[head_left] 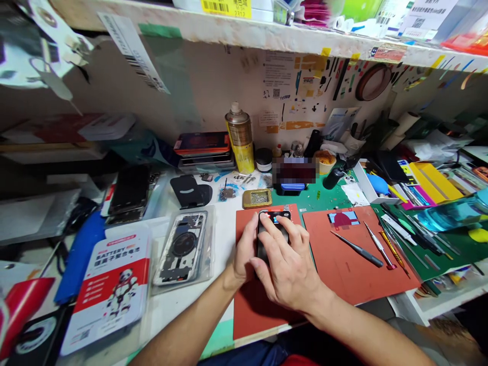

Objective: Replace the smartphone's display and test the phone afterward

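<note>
A black phone (262, 249) lies on the left red-brown mat (249, 315), with part of its lit screen showing near the top. Along its left edge, my left hand (244, 251) is closed round the side. My right hand (292, 267) rests over the screen with its fingers stretched and spread, covering much of the phone. To the left, an opened phone back (183, 244) with a round black coil sits in a clear bag. A dark pen-shaped tool (358, 248) and two thin screwdrivers (379, 244) lie on the right mat (335, 274).
A white and red battery box (110, 290) stands at the left beside a blue tool handle (82, 256). Behind are a yellow spray can (240, 140) and a small gold tin (257, 198). Tweezers (412, 229) and a blue bottle (455, 216) are at right. A shelf (229, 33) hangs above.
</note>
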Motion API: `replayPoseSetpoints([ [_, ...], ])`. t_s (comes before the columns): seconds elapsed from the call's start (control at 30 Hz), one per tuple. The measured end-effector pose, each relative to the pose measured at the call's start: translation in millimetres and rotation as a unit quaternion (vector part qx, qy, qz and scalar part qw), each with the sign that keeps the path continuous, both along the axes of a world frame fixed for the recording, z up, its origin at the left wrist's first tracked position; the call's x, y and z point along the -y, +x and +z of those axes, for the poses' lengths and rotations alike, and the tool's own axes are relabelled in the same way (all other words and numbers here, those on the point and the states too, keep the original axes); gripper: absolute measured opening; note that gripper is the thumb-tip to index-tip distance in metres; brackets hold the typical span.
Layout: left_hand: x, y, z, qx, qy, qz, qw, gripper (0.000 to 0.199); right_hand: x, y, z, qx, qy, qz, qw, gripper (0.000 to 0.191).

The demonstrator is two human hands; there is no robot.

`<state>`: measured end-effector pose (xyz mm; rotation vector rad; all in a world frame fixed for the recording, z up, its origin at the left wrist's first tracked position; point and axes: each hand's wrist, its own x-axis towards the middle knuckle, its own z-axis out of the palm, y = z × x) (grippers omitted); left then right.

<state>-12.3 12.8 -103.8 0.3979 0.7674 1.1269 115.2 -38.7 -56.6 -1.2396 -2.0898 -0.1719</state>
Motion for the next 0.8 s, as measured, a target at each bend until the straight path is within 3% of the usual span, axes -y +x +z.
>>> replayPoseSetpoints([
  [0.3, -0.5, 5.5, 20.8, 0.019, -0.004, -0.040, 0.999, 0.049, 16.8, 2.2, -11.9, 0.013, -0.032, 0.038, 0.999, 0.041],
  [0.5, -2.4, 4.6, 28.6, 0.048, 0.039, -0.137, 0.989, 0.065, 41.6, 7.4, -27.1, 0.025, -0.051, 0.076, 0.996, 0.038],
  [0.8, -9.8, 2.2, 28.3, 0.038, 0.054, -0.111, 0.992, 0.068, 63.5, 13.0, -35.7, 0.039, -0.097, 0.116, 0.988, 0.031],
])
